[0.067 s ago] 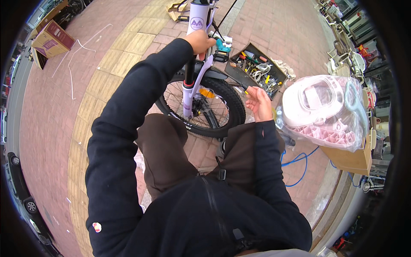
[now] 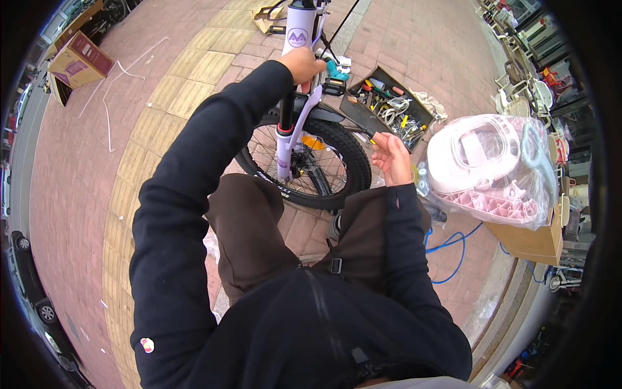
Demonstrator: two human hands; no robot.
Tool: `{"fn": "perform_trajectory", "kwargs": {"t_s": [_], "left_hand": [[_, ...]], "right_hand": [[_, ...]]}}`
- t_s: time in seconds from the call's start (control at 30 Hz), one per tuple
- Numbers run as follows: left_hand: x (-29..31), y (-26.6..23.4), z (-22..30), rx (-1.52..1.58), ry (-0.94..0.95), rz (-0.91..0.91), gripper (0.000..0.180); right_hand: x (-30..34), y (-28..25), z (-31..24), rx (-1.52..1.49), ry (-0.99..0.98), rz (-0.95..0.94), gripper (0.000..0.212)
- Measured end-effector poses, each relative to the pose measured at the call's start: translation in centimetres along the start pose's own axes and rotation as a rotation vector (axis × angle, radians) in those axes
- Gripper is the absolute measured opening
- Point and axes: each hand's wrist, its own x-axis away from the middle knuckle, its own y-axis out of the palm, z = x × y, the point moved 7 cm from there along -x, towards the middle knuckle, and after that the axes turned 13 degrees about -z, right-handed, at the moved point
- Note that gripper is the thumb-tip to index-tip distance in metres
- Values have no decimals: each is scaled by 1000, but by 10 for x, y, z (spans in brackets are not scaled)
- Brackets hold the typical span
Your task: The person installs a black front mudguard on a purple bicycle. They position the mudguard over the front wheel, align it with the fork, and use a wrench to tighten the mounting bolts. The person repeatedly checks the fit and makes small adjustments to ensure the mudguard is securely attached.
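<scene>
A pale purple bicycle stands in front of my knees, its head tube (image 2: 299,26) upright and its front wheel (image 2: 356,159) between my legs. My left hand (image 2: 302,65) is closed around the lower end of the head tube, above the suspension fork (image 2: 284,152); its fingertips are hidden. Beside the tyre, on the right, my right hand (image 2: 392,159) has its fingers curled, palm turned up and inward. A slim dark rod (image 2: 358,127) reaches to its fingertips; what exactly it grips I cannot make out. A black mudguard (image 2: 322,112) covers the tyre top.
Beyond my right hand lies an open toolbox (image 2: 424,115) with several hand tools. A plastic-wrapped pink and white item (image 2: 447,152) rests on a cardboard box (image 2: 541,241). A blue hose (image 2: 461,259) curls on the paving. Another carton (image 2: 91,59) stands far left.
</scene>
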Motion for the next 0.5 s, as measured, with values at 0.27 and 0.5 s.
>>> {"fn": "perform_trajectory", "kwargs": {"t_s": [0.27, 0.5], "left_hand": [[7, -3, 8, -17, 21, 20, 36], [24, 7, 5, -52, 43, -160, 31]], "right_hand": [[-1, 1, -2, 13, 10, 1, 32], [-1, -3, 1, 10, 15, 2, 32]]}}
